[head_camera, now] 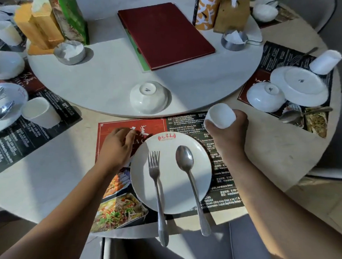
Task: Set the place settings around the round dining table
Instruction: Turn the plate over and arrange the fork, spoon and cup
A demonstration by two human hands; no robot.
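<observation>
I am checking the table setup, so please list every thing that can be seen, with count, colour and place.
plate: one, white, on the near placemat
fork: one, silver, on the plate
spoon: one, silver, right of the fork
placemat: one, red and black, near edge
upturned bowl: one, white, on the turntable
turntable: one, white, centre
menu book: one, dark red, on the turntable
metal dishes: two, silver, on the turntable
cup: one, white, in the right hand
left hand: resting on the placemat, by the plate rim
right hand: gripping the cup
</observation>
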